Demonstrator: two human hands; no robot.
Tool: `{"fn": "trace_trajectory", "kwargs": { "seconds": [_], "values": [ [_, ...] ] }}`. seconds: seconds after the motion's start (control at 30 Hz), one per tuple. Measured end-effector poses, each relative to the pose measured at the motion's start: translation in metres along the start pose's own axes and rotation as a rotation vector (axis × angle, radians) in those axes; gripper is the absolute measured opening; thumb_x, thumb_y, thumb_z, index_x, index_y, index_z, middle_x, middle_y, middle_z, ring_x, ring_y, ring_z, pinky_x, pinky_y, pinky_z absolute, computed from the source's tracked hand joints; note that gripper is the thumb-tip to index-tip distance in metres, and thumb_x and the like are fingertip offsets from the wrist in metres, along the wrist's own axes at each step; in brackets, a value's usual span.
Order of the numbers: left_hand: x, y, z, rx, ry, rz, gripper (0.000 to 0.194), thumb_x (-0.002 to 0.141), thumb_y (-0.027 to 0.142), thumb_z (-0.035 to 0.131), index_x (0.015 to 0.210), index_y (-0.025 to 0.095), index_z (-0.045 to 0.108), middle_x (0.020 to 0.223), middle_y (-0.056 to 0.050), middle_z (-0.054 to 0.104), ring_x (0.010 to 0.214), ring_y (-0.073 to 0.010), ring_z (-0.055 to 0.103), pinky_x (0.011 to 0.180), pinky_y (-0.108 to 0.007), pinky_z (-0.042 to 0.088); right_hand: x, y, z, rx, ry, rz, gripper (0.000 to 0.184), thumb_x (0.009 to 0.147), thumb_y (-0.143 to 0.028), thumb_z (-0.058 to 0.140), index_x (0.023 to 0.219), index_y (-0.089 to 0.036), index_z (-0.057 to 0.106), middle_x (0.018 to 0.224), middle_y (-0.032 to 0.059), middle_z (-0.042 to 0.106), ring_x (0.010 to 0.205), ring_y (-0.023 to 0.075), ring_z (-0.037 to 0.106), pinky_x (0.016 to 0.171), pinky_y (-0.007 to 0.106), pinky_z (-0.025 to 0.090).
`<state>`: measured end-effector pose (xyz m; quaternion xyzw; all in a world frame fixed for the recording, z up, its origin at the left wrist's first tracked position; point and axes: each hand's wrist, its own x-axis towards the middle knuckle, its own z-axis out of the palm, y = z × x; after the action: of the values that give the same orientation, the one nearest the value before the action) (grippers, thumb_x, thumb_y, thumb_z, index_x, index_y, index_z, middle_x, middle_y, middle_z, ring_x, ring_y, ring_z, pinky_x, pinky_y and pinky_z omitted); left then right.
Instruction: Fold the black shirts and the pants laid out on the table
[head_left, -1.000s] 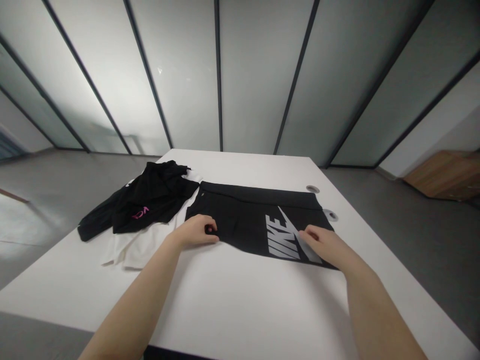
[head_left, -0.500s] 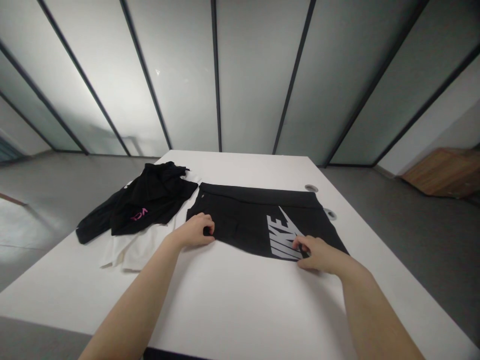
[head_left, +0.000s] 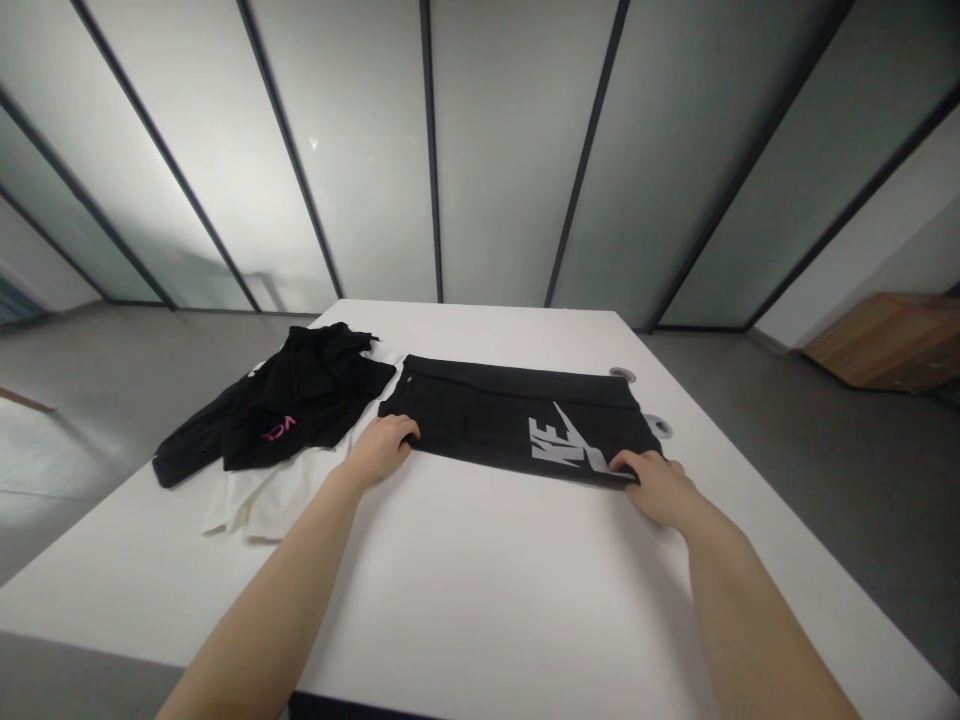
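Nearest the wearer, both bare forearms reach in from the bottom of the frame over the near edge of a white table (head_left: 465,590), and a wide stretch of white tabletop lies between that edge and the hands. At centre right, a black folded garment (head_left: 480,412) lies flat and roughly level with the table edges, a waistband-like band along its far side and the white letters "KE" with part of a swoosh showing on its right end. The left hand (head_left: 379,452) sits on the garment's near left corner, its fingers lightly curved and spread over the cloth. The right hand (head_left: 656,490) is at the near right corner, its fingers (head_left: 626,462) partly closed along the folded edge. Neither hand clearly shows a grip, so whether either has hold of the cloth cannot be told.

Just left of the left hand, a white garment (head_left: 262,505) lies partly under a rumpled black garment (head_left: 300,395) with pink lettering, at the table's left side. Beyond the folded garment's right end, two round cable grommets (head_left: 660,427) sit near the table's right edge. Grey floor (head_left: 862,480) spreads past the table, a low wooden cabinet (head_left: 885,340) stands at far right, and frosted glass partitions (head_left: 360,150) with dark frames fill the top of the frame.
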<state>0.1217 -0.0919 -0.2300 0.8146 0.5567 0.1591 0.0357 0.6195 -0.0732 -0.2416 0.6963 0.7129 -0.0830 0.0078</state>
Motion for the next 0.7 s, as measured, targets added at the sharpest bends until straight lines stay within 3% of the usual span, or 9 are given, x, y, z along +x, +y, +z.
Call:
{"fn": "trace_trajectory", "kwargs": {
  "seconds": [0.13,0.23,0.33,0.43,0.6,0.7],
  "values": [
    [0.0,-0.003,0.003,-0.106,0.03,0.067,0.031,0.075,0.003,0.053,0.089,0.023,0.072,0.1,-0.005,0.078,0.101,-0.0255,0.071,0.096,-0.039,0.051,0.006,0.011,-0.002,0.065,0.044,-0.046,0.038,0.078,-0.012,0.06,0.103,-0.03,0.083,0.108,0.0091,0.076,0.1,0.0313,0.068,0.092,0.042,0.05],
    [-0.002,0.0,0.001,-0.206,0.014,0.142,0.029,0.072,0.003,0.052,0.083,0.023,0.069,0.098,-0.004,0.078,0.1,-0.0234,0.07,0.094,-0.036,0.051,0.004,0.016,-0.007,0.158,-0.025,-0.14,0.037,0.074,-0.011,0.061,0.095,-0.031,0.084,0.104,0.0042,0.079,0.098,0.0272,0.072,0.091,0.036,0.052],
    [-0.005,0.005,-0.004,-0.196,-0.002,0.14,0.026,0.072,0.007,0.057,0.09,0.023,0.069,0.098,-0.005,0.074,0.097,-0.0239,0.067,0.091,-0.036,0.051,0.0,0.02,-0.011,0.212,-0.103,-0.169,0.038,0.073,-0.01,0.061,0.093,-0.032,0.084,0.104,0.001,0.081,0.098,0.0252,0.074,0.087,0.032,0.054],
    [-0.007,0.003,-0.009,-0.109,0.022,0.081,0.027,0.072,0.014,0.064,0.097,0.023,0.069,0.103,-0.006,0.07,0.102,-0.027,0.063,0.093,-0.039,0.05,0.0,0.027,-0.012,0.238,-0.099,-0.137,0.039,0.073,-0.01,0.059,0.094,-0.033,0.083,0.103,-0.0013,0.083,0.098,0.0248,0.076,0.086,0.032,0.056],
    [-0.008,-0.013,-0.014,0.052,0.056,-0.073,0.025,0.07,0.012,0.063,0.09,0.025,0.07,0.099,-0.007,0.07,0.102,-0.0303,0.061,0.093,-0.044,0.048,0.008,0.037,-0.009,0.284,0.088,-0.102,0.036,0.079,-0.014,0.056,0.1,-0.03,0.082,0.108,0.0014,0.083,0.1,0.0256,0.076,0.087,0.033,0.057],
    [-0.009,-0.025,-0.019,0.029,0.087,-0.121,0.023,0.072,0.014,0.06,0.089,0.024,0.071,0.093,-0.006,0.073,0.097,-0.0296,0.064,0.09,-0.043,0.05,0.01,0.039,-0.011,0.31,0.232,-0.056,0.032,0.081,-0.02,0.056,0.1,-0.027,0.081,0.106,0.0057,0.082,0.096,0.0275,0.076,0.084,0.035,0.057]
  ]
}}
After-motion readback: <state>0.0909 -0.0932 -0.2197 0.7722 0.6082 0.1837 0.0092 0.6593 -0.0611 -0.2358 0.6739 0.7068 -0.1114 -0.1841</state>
